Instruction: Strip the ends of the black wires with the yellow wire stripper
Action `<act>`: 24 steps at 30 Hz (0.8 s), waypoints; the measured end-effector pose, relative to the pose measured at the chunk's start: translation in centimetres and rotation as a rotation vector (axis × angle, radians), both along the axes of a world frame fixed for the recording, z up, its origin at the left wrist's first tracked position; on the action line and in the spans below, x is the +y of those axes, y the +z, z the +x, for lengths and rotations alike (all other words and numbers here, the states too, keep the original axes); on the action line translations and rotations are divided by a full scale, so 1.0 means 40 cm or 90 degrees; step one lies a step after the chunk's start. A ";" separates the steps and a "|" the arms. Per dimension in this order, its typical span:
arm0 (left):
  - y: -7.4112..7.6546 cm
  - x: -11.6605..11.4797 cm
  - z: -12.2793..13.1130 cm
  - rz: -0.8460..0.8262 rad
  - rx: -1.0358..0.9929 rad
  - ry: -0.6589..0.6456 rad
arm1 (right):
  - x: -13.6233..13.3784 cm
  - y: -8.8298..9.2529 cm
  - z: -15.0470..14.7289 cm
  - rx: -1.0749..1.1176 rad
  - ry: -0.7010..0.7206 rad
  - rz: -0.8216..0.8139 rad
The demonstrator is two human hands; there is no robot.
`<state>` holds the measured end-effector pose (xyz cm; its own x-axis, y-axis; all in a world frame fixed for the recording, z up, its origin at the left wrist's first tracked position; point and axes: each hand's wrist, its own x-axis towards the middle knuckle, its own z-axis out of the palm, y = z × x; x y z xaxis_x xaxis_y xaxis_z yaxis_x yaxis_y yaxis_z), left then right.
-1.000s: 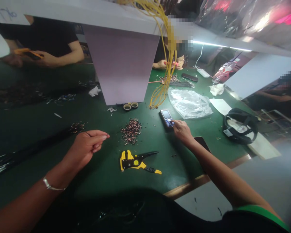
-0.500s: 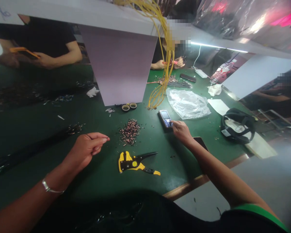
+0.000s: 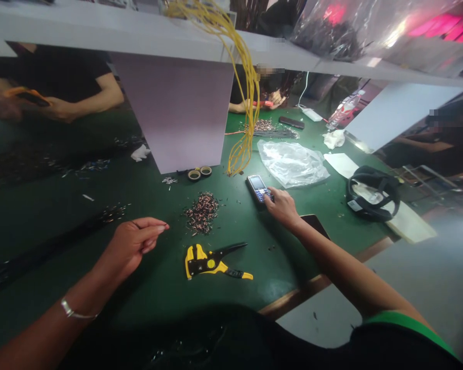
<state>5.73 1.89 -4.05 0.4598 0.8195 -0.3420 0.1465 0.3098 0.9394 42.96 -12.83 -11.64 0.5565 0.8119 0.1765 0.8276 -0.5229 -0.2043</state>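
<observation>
On the green table, my right hand (image 3: 282, 206) touches the keypad of a small keypad phone (image 3: 259, 189), which lies flat with its screen lit. My left hand (image 3: 137, 241) is pinched closed above the table; whatever is between its fingertips, if anything, is too small to name. Between my hands sits a pile of short copper-and-black scraps (image 3: 202, 213). Nearer to me lies a yellow and black wire stripper (image 3: 212, 262). A bundle of dark wires (image 3: 61, 231) stretches across the left side.
Yellow cables (image 3: 250, 103) hang from the white shelf (image 3: 170, 41). Beyond the phone is a clear plastic bag (image 3: 293, 163). A black headset-like strap (image 3: 374, 195) lies right, tape rolls (image 3: 199, 173) by the divider. Other people's hands hold tools at the far side.
The whole view has shifted, so the table items appear slightly further left. My right hand has moved a little over the keypad; my left hand keeps its pinch.
</observation>
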 end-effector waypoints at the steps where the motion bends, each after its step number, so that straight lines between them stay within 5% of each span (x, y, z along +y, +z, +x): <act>1: 0.001 0.000 0.001 -0.001 0.003 0.002 | 0.008 0.000 -0.003 0.001 -0.009 0.007; 8: 0.008 0.000 0.005 0.001 0.010 0.005 | 0.068 -0.014 -0.020 -0.008 -0.036 0.032; 18: 0.000 -0.001 0.000 0.015 -0.007 0.003 | 0.089 -0.045 0.001 -0.009 0.100 0.114; 24: -0.013 0.001 -0.004 0.013 -0.010 -0.005 | 0.094 -0.046 0.019 0.015 0.107 0.102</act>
